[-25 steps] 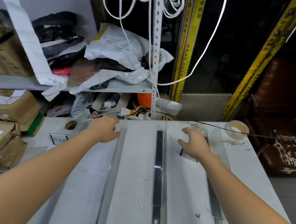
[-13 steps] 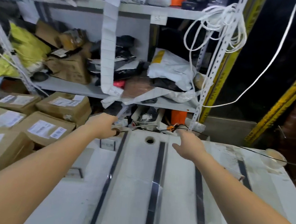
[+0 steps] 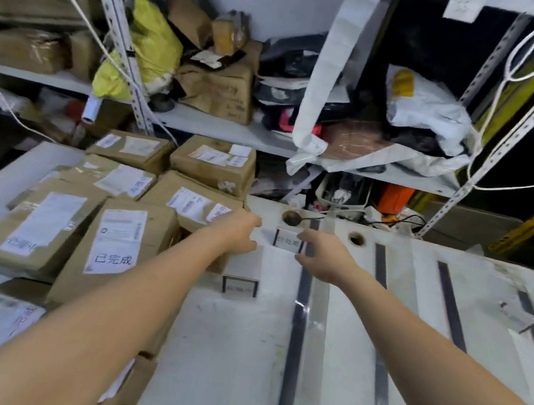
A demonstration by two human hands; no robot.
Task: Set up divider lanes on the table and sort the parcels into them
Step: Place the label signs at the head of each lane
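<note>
Both bare arms reach from the bottom of the frame toward the centre, over a white table (image 3: 227, 346). The left hand (image 3: 239, 232) hovers at the near edge of the parcel pile; its fingers are curled loosely, and whether its grip has hold of anything cannot be told. The right hand (image 3: 322, 257) sits just right of centre with fingers spread and thumb apart, its grip open and empty, just beside a small label stand (image 3: 289, 241) near the table's far edge. A second label stand (image 3: 239, 286) stands in front of the left hand. Clear divider strips with dark bases (image 3: 299, 321) run lengthwise across the centre and right of the table, well apart from each other. Brown cardboard parcels (image 3: 116, 242) with white labels crowd the left side. Shelving (image 3: 221, 125) stuffed with bags and boxes fills the upper frame.
</note>
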